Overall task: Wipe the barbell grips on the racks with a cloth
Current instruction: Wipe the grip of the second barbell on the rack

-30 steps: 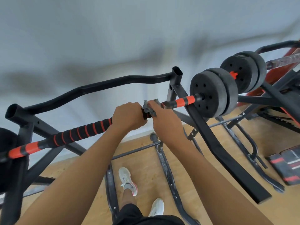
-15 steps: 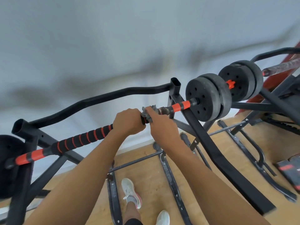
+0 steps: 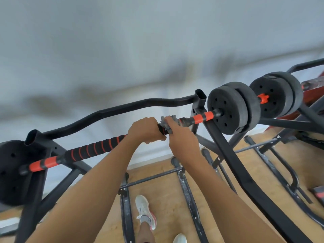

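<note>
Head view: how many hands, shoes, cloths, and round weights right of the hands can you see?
hands: 2, left hand on the barbell, right hand holding the cloth
shoes: 2
cloth: 1
round weights: 4
total: 9

pale blurred wall [image 3: 122, 41], light wooden floor [image 3: 163, 199]
</note>
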The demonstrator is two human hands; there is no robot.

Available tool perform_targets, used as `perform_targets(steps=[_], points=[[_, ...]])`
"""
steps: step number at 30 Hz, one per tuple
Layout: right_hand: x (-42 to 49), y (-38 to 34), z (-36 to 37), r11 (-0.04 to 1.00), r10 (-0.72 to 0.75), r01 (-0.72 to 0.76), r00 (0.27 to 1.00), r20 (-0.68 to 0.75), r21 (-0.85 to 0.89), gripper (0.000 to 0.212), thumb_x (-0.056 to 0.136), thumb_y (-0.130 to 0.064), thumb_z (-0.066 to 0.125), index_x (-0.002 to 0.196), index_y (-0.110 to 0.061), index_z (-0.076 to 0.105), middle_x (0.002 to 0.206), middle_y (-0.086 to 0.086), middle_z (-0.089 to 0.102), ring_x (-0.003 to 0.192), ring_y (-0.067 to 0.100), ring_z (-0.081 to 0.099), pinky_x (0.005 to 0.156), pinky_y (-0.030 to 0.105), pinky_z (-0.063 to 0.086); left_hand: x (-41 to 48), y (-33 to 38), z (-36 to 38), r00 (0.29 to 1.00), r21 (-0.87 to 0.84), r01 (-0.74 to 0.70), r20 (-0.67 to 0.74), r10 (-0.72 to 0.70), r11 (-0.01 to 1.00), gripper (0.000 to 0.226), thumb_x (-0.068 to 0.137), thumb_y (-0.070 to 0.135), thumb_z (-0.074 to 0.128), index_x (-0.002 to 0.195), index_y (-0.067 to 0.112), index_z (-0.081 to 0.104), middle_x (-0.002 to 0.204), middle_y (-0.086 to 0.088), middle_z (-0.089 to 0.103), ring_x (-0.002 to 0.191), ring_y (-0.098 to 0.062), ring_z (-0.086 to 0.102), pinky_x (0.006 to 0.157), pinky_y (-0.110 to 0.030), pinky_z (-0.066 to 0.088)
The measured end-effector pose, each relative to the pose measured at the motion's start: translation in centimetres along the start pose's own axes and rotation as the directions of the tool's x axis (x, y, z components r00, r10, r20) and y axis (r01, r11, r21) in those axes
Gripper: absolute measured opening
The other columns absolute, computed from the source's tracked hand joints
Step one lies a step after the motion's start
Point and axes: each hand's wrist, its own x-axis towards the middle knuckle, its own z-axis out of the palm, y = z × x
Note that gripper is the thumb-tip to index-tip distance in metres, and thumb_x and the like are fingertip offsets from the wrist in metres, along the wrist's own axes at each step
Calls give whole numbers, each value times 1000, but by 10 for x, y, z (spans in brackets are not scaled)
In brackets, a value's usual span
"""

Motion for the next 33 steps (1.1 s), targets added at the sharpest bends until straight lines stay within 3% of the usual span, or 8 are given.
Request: perform_targets(steps=[4, 9, 12, 16, 21, 26, 28, 33], points=[[-6, 6, 0, 1000, 11, -11, 1000, 1, 26, 63, 101, -10, 42, 147, -45, 21, 65, -1, 50, 52, 13, 50, 44, 30, 39, 9, -10, -19, 966, -283, -2, 247, 75, 959, 29, 83, 33, 78, 74, 7, 71, 66, -5, 72, 48, -16, 61, 60, -30, 55], [18, -1, -2, 999, -18, 18, 1000, -1, 49, 61, 98, -7, 44, 145, -44, 31, 76, 2, 55, 60, 21, 58, 52, 38, 53, 0, -7, 6, 951, 166, -61, -291, 108, 984, 33, 83, 57, 71, 83, 25, 66, 66, 10, 63, 61, -13, 62, 61, -27, 48], [26, -6, -1, 998, -29, 30, 999, -17, 62, 57, 97, -4, 43, 143, -37, 37, 75, 0, 52, 57, 17, 54, 49, 34, 48, 1, -6, 19, 893, 282, -36, -422, 158, 959, 32, 93, 49, 64, 75, 23, 57, 61, 10, 55, 54, -12, 54, 57, -27, 45], [21, -1, 5, 997, 12, -12, 1000, 3, 73, 63, 101, -10, 41, 150, -44, 22, 73, 1, 57, 58, 18, 56, 49, 32, 41, 25, -6, -5, 993, 134, -26, -110, 41, 991, 25, 84, 40, 76, 80, 17, 66, 64, 4, 65, 56, -14, 64, 63, -28, 56], [15, 4, 5, 999, 25, -25, 1000, 6, 37, 65, 103, -11, 42, 152, -45, 16, 65, 1, 53, 51, 13, 50, 45, 30, 42, 34, -10, -30, 963, -219, -19, 260, 77, 975, 23, 82, 24, 79, 74, 6, 68, 65, -4, 69, 47, -17, 58, 56, -28, 52], [32, -1, 1, 997, 0, 0, 1000, -5, 72, 56, 102, -11, 43, 144, -45, 32, 80, 3, 59, 62, 20, 60, 57, 41, 57, 11, -6, 7, 920, 253, -72, -357, 162, 965, 21, 90, 42, 66, 86, 21, 63, 66, 10, 57, 58, -14, 56, 58, -27, 41], [33, -5, 3, 999, -10, 10, 1000, -12, 36, 57, 100, -9, 44, 145, -41, 31, 78, 2, 57, 59, 17, 57, 51, 36, 52, 11, -5, 13, 892, 282, -54, -417, 173, 958, 23, 93, 42, 63, 83, 22, 60, 64, 10, 54, 57, -14, 55, 58, -27, 40], [24, -1, 8, 1000, 15, -15, 999, -34, -12, 65, 102, -11, 42, 150, -46, 16, 64, -4, 45, 51, 12, 47, 48, 31, 39, 36, -6, -16, 993, -12, -98, 70, 98, 995, 25, 84, 32, 77, 76, 12, 64, 62, 2, 66, 48, -14, 59, 53, -26, 44]])
